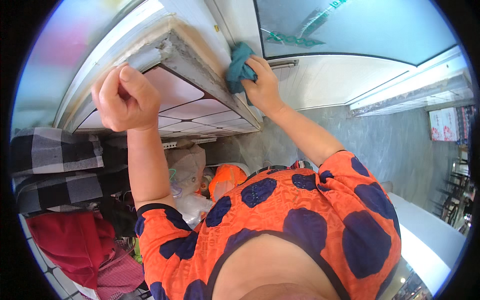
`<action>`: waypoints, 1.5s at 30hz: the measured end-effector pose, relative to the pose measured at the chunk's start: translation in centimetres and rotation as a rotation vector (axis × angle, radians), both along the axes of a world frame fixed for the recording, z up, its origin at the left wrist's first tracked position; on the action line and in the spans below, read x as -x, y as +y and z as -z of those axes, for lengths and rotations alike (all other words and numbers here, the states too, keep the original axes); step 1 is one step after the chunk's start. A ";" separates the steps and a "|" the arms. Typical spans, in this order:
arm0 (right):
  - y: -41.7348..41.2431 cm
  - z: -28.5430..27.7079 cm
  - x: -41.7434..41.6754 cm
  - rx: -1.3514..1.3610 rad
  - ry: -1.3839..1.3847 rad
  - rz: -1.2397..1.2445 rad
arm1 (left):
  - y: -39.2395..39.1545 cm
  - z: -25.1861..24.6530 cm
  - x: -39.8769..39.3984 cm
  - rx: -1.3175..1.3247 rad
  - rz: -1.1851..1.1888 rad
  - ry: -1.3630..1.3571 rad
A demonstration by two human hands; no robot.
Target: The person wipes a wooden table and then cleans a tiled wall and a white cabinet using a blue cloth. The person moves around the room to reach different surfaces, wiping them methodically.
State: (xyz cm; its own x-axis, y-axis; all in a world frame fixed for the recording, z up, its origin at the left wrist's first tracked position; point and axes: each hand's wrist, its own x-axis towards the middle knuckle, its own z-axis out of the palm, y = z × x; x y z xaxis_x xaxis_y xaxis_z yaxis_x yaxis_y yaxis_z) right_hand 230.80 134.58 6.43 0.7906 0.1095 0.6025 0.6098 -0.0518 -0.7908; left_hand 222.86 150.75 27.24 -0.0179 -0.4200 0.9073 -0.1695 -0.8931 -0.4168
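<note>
My right hand [264,84] presses a bunched teal cloth [237,69] against the white door frame [215,35], beside the door's lower panel and its metal bolt [284,64]. On the left, my left hand [126,98] is raised with its fingers curled in, in front of the corner of a tiled ledge [187,95]. No object shows in it. Rough, stained mortar [170,47] runs along the edge of that ledge. Above the panel, the door's bluish glass pane [356,30] carries strips of tape with green print.
Black-and-white checked fabric [60,153], a red cloth [71,243] and an orange plastic bag [227,178] lie below the ledge at the left. Grey floor [326,127] stretches to the right, with printed boxes [443,123] by the far wall. A white surface [423,225] stands at the lower right.
</note>
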 end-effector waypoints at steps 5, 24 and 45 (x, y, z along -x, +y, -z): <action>-0.2 -7.1 -1.3 -0.274 -0.249 0.012 | -0.9 0.3 -0.3 0.010 -0.031 0.018; 0.4 14.8 0.2 0.078 0.464 -0.166 | -0.2 0.6 -1.3 0.101 -0.174 -0.097; 3.3 3.7 2.0 -0.393 0.280 0.123 | -0.6 0.8 -0.2 0.108 -0.091 -0.034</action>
State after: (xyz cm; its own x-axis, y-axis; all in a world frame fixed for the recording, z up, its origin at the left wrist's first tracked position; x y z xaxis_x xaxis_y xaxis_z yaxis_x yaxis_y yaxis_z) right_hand 228.84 137.85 2.74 0.9208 -0.1874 0.3420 0.3792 0.2255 -0.8974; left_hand 223.03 150.15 26.42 -0.0157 -0.3209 0.9470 -0.0737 -0.9442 -0.3211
